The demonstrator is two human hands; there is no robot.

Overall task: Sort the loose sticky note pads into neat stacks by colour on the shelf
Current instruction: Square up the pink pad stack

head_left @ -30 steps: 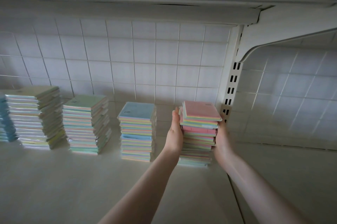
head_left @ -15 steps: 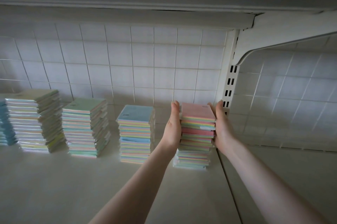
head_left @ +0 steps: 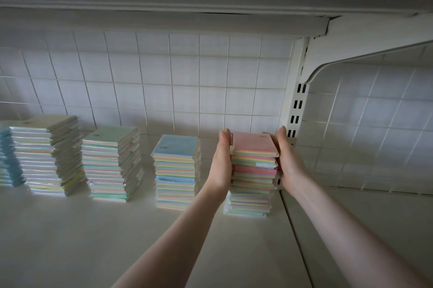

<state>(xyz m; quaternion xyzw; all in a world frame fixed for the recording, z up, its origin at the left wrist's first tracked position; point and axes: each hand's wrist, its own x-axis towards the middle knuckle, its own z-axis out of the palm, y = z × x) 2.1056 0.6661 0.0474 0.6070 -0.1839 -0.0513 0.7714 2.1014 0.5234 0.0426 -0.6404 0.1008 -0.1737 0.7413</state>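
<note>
Both hands bracket the pink-topped stack [head_left: 253, 170] at the right end of the shelf [head_left: 117, 240], one palm flat against each side. The left hand [head_left: 222, 163] lies with its fingers straight up along the stack's left face; the right hand [head_left: 287, 161] mirrors it on the right face, fingers likewise extended, so neither curls round a pad — they press rather than grip.

Compared with a second ago, the hands have risen from the middle of the pile to its upper part, fingertips now reaching just above the top pink pad. The top pads, which sat slightly askew over the lower ones, now line up more squarely with those beneath, though the lowest pads still sit a little off to the left. The stack stays where it was, standing on the shelf just beside the slotted upright [head_left: 295, 109].

I judge this to be the squaring-up of the fourth stack, a finishing touch rather than new sorting. To its left stand the blue-topped stack [head_left: 175, 170], the green-topped stack [head_left: 110, 163] and the pale-topped stack [head_left: 44, 154], with a further blue pile [head_left: 7, 158] cut by the frame edge. No loose pads show on the shelf, so the task looks close to done, save for truing the bottom pads.
</note>
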